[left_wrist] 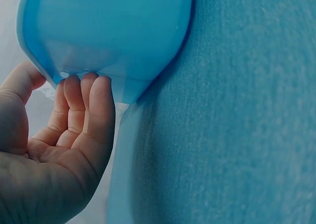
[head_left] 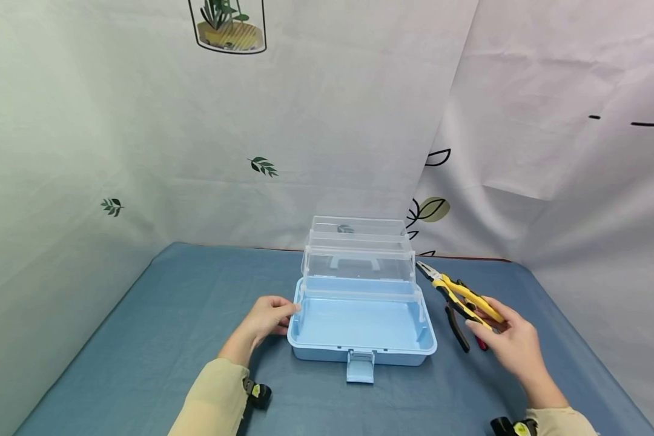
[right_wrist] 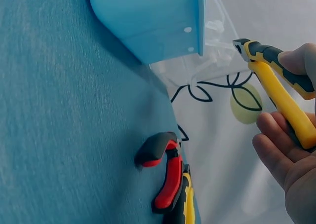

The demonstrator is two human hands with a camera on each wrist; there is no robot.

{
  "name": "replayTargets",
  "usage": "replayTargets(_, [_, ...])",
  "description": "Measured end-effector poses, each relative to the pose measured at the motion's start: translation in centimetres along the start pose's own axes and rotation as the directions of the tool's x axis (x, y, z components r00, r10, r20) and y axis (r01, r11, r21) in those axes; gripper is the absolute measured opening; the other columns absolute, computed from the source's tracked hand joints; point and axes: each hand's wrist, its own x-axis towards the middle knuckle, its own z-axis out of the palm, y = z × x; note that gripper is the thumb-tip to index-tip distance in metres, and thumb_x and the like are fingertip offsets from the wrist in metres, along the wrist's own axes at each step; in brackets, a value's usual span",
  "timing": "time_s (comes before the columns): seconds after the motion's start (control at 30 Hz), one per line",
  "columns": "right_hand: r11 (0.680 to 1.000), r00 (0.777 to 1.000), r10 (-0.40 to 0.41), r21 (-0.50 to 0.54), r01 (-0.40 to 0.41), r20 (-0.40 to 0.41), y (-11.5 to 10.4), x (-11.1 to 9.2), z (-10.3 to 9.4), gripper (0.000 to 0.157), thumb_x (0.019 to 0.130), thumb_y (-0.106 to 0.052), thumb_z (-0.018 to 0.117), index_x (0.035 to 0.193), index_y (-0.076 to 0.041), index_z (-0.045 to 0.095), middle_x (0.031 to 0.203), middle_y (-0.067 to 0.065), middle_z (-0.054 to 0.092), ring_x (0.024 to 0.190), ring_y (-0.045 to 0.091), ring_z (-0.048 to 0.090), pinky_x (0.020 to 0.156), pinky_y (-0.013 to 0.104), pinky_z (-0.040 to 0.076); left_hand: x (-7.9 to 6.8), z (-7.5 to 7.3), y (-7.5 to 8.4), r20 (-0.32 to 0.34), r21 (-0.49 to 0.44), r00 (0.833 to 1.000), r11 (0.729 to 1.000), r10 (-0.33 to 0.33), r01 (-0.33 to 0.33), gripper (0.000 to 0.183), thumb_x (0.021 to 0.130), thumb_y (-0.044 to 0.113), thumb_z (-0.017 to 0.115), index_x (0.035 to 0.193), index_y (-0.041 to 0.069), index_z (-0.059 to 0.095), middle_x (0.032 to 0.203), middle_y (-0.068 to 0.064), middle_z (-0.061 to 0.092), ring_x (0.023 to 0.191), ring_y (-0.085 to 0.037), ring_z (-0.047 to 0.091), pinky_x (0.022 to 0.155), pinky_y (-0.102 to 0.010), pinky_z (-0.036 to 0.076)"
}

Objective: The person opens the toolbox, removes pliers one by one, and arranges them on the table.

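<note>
A light blue toolbox (head_left: 327, 354) sits on the table with its clear lid (head_left: 360, 266) raised at the back. At its left side my left hand (head_left: 267, 315) holds the rim, thumb on top. The left wrist view shows that hand's fingertips (left_wrist: 101, 86) against the box's side wall (left_wrist: 133, 31). My right hand (head_left: 515, 339) grips yellow-and-black pliers (head_left: 469, 295) by the handles, held up right of the box with the nose towards the lid. In the right wrist view the thumb (right_wrist: 296, 61) lies on one handle, fingers under the other.
Red-and-black handled pliers (right_wrist: 173, 177) lie on the table right of the box, beside another yellow-and-black tool (right_wrist: 189, 204). The front latch (head_left: 361, 369) hangs down. A blue cloth (head_left: 207, 290) covers the table; a printed white curtain (head_left: 316, 121) stands behind it.
</note>
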Motion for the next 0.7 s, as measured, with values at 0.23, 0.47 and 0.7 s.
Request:
replayTargets(0.23, [0.999,1.000,0.027,-0.019,-0.027,-0.001,0.5,0.0,-0.6,0.056,0.078,-0.019,0.078,0.125,0.002,0.057,0.104,0.026,0.068,0.076,-0.028,0.041,0.058,0.001,0.042,-0.1,-0.1,0.2,0.006,0.003,1.000,1.000,-0.001,0.001,0.024,0.086,0.022,0.067,0.094,0.000,0.065,0.080,-0.006,0.062,0.067,-0.013,0.059,0.059,-0.030,0.056])
replayTargets(0.47, [0.996,0.997,0.078,-0.046,-0.077,0.008,0.9,0.0,-1.0,0.059,0.080,-0.027,0.076,0.128,0.001,0.055,0.107,0.027,0.066,0.074,-0.029,0.039,0.057,0.003,0.042,-0.1,0.0,0.2,-0.002,0.007,1.000,1.000,0.004,-0.004,0.023,0.086,0.022,0.067,0.093,0.000,0.066,0.080,-0.007,0.063,0.067,-0.015,0.060,0.059,-0.030,0.056])
replayTargets(0.7, [0.993,0.994,0.107,-0.059,-0.106,0.011,1.6,-0.2,-1.4,0.060,0.081,-0.029,0.075,0.129,0.001,0.054,0.107,0.026,0.067,0.074,-0.028,0.038,0.055,0.006,0.043,-3.0,-0.1,2.8,0.015,0.002,1.000,1.000,0.022,-0.022,0.020,0.087,0.017,0.065,0.092,-0.003,0.064,0.077,-0.006,0.061,0.065,-0.013,0.058,0.061,-0.031,0.057])
